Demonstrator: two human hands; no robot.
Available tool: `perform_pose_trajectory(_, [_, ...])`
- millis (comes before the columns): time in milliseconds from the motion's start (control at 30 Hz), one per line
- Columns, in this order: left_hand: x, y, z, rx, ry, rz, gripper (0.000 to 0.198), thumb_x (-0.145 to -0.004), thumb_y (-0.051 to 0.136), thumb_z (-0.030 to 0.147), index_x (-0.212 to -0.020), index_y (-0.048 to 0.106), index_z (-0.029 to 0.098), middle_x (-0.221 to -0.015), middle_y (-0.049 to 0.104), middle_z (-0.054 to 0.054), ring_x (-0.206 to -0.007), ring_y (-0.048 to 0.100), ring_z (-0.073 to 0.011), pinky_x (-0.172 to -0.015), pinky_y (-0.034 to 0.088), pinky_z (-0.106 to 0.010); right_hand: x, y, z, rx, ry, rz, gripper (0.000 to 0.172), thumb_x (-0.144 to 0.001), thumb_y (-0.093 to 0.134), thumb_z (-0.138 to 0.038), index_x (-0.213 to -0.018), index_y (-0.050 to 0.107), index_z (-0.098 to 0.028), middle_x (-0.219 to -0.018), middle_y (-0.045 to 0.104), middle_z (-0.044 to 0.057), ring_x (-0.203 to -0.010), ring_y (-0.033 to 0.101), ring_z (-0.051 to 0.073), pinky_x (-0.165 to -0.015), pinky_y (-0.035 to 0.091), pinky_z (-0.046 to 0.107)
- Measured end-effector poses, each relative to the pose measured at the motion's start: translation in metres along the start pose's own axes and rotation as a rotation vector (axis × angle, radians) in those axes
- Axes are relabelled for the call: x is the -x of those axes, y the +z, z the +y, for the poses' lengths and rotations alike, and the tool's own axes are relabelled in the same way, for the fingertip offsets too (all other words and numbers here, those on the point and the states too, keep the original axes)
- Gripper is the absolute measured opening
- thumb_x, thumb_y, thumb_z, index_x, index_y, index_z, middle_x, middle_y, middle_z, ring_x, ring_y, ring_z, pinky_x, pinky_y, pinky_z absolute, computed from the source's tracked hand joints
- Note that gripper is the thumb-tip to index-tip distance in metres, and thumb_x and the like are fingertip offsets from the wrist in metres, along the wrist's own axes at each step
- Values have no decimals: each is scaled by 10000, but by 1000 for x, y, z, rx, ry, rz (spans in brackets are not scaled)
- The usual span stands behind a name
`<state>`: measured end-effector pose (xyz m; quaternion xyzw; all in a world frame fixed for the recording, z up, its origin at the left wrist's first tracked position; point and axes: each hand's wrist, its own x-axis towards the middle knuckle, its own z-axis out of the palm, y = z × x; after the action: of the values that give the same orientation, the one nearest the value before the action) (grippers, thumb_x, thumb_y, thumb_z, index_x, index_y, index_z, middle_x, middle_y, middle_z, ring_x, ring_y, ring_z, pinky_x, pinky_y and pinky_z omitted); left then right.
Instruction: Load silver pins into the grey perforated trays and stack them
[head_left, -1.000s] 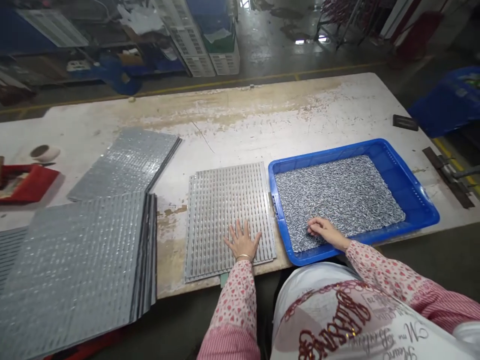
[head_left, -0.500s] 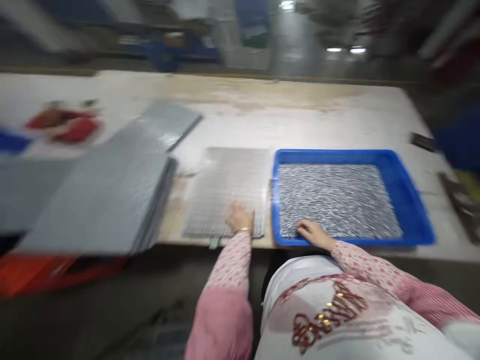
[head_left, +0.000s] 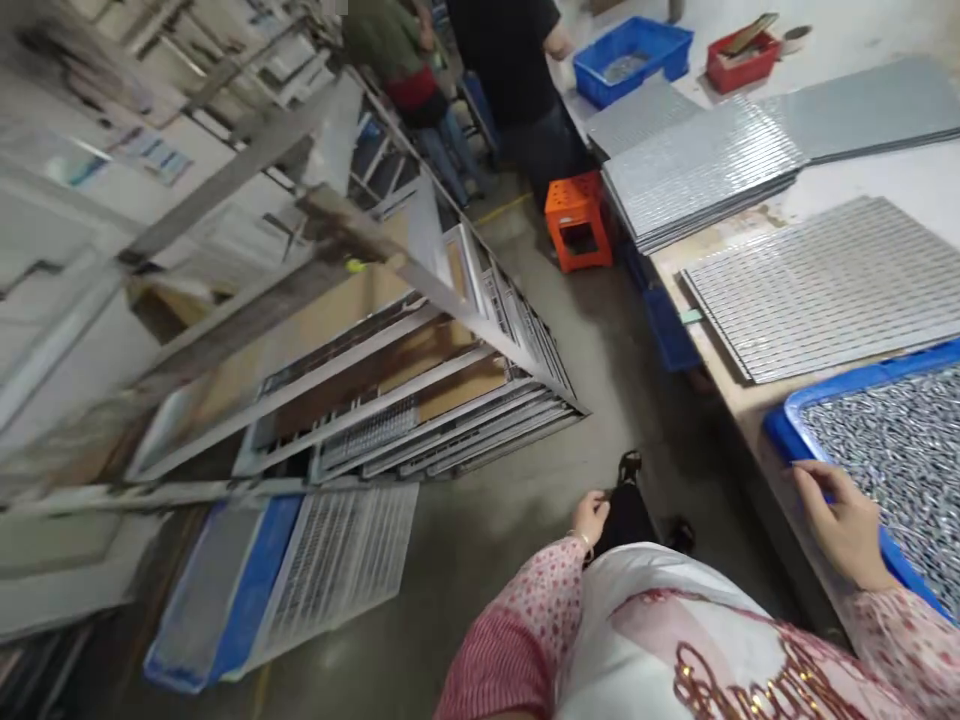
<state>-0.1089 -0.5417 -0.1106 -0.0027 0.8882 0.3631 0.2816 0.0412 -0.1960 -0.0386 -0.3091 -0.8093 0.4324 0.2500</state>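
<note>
Looking away toward the stacked metal racks [head_left: 420, 400], this person rests the right hand [head_left: 844, 525] half-open, holding nothing, on the rim of the blue plastic tray [head_left: 787, 437], right over its bed of steel pins [head_left: 900, 470]. The left hand [head_left: 591, 518] hangs low, loosely curled; I can't tell if it's gripping anything. Careful: with eyes elsewhere, one nudge could shove that tray over the workbench [head_left: 739, 395] edge and spill pins.

Shiny metal pieces [head_left: 892, 470], blue plastic tray [head_left: 796, 425]
</note>
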Motion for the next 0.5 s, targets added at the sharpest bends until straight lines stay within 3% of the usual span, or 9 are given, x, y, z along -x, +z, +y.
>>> perform_pose_trajectory(167, [3, -98, -73, 299, -250, 307, 226, -849, 605, 323, -1003, 659, 168, -891, 728, -140, -867, 715, -238, -785, 564, -392, 47, 79, -48, -197, 53, -386, 410, -845, 561, -601, -967, 623, -215, -860, 705, 92, -810, 687, 256, -769, 542, 382])
perform_pose_trajectory(300, [-18, -190, -115, 508, -291, 514, 260, -895, 525, 291, -1086, 632, 151, -937, 726, -157, -893, 718, -218, -740, 568, -336, 97, 153, -80, -282, 103, -601, 405, -822, 596, -609, -900, 645, -214, -858, 696, 84, -799, 673, 246, -738, 545, 352])
perform_pose_trajectory(400, [-47, -281, -152, 575, -266, 669, 313, -908, 470, 240, -1179, 597, 150, -985, 720, -168, -921, 713, -211, -763, 566, -331, 128, 227, -118, -357, 176, -679, 426, -812, 603, -633, -857, 643, -211, -793, 670, 62, -724, 639, 216, -652, 524, 324])
perform_pose_trajectory(500, [-81, -392, -197, 558, -240, 815, 357, -928, 440, 245, -1243, 565, 135, -1023, 708, -155, -912, 705, -197, -779, 563, -329, 148, 323, -191, -458, 232, -779, 448, -803, 628, -634, -844, 641, -189, -725, 645, 45, -651, 586, 173, -620, 483, 301])
